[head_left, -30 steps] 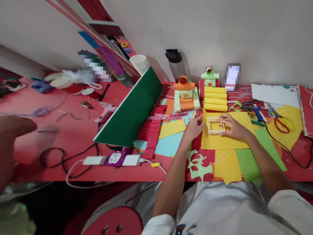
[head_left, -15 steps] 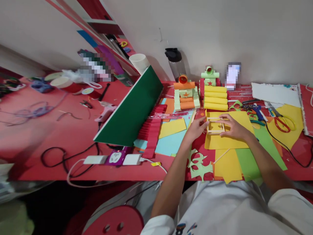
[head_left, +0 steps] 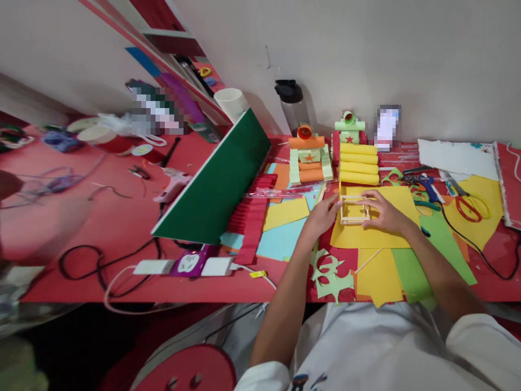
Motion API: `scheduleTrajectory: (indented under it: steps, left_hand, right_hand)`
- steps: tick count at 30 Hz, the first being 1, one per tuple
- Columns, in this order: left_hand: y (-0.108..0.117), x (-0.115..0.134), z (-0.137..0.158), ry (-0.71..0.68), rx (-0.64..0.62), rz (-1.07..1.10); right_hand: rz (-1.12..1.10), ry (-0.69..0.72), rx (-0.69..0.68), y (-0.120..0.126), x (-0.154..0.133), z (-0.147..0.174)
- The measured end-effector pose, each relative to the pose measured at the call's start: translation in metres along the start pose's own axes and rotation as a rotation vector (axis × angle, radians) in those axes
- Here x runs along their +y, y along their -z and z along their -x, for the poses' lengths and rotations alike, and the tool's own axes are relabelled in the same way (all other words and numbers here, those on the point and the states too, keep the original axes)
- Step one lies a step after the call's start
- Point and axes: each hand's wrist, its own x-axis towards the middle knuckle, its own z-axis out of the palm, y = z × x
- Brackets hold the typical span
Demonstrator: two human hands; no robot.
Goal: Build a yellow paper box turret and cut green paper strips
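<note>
A small box-like frame of thin pale wooden sticks (head_left: 355, 221) rests on a yellow paper sheet (head_left: 391, 236). My left hand (head_left: 322, 218) grips its left side between thumb and fingers. On the opposite side, my right hand (head_left: 385, 213) holds the frame with thumb and fingers bent around its edge. Behind the sheet lie several rolled yellow paper tubes (head_left: 359, 165), side by side. A loose stick (head_left: 369, 260) lies in front of the sheet, beside light green paper with cut-out holes (head_left: 336, 281).
Two paper models, one orange and cream (head_left: 311, 157) and one green and red (head_left: 349, 130), stand near a bottle (head_left: 291, 103). Scissors (head_left: 468, 198) and a blue glue gun (head_left: 431, 187) lie right. A green board (head_left: 220, 190) leans left, beside a power strip (head_left: 189, 263) with cables.
Both hands and the stick frame have shifted slightly left, and the yellow sheet's near left corner has moved left too. A blurred brown shape, perhaps a person's hand, has appeared at the far left edge.
</note>
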Motion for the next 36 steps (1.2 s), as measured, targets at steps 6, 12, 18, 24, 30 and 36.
scheduleTrajectory:
  steps: [6,12,18,24,30,36]
  left_hand:
    - [0.004,0.004,0.003,0.163,-0.082,0.135]
    - [0.005,0.015,0.007,0.25,-0.151,0.263]
    - [0.009,0.011,0.007,0.148,-0.088,0.122]
    - [0.01,0.004,0.006,0.222,-0.098,0.202]
    - [0.016,0.011,0.01,0.265,-0.158,0.318]
    - [0.016,0.011,0.01,0.233,-0.164,0.303]
  right_hand:
    - [0.002,0.02,0.055,-0.008,0.0,-0.005]
    - [-0.026,0.018,0.049,-0.004,-0.001,-0.001]
    - [-0.063,0.038,0.056,-0.007,0.005,-0.001]
    - [-0.081,0.024,0.077,-0.013,0.004,-0.004]
    - [-0.103,0.044,0.095,-0.014,0.006,-0.005]
    - [-0.087,0.059,0.097,-0.016,0.008,-0.006]
